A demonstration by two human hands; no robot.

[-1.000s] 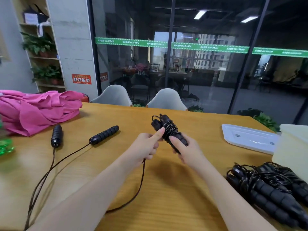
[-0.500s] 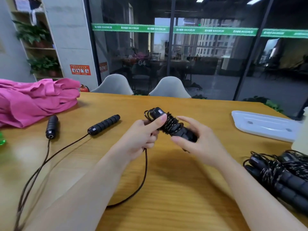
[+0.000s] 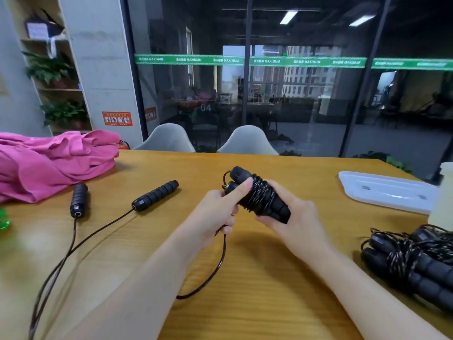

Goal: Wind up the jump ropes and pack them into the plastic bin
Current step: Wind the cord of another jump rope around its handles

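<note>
R hand [image 3: 291,224]: fingers [image 3: 268,220] curled round the paired handles of the rope bundle [image 3: 259,200], held above the worktop [image 3: 245,303] near centre. L hand [image 3: 218,214]: thumb laid over the coils, other fingers closed on the loose cord tail [image 3: 220,263], which hangs from the fist and curves down toward 7 o'clock onto the worktop.

Step in hand, by my read: winding, late stage; most cord already wrapped, short tail left. Next move calls for: bring tail round the handles a few more turns w/ tension kept, then tuck the end so coils don't spring loose.

Outward: unwound rope [image 3: 154,196] at 9 o'clock, both handles lying apart, cord trailing to 7 o'clock; not yet started. Wound bundles [image 3: 411,261] at 4 o'clock on worktop, not in the bin. Plastic bin [image 3: 443,197] at 3 o'clock, only partly in frame; lid [image 3: 384,190] lies just beside it. Pink cloth [image 3: 54,163] at 10 o'clock.
</note>
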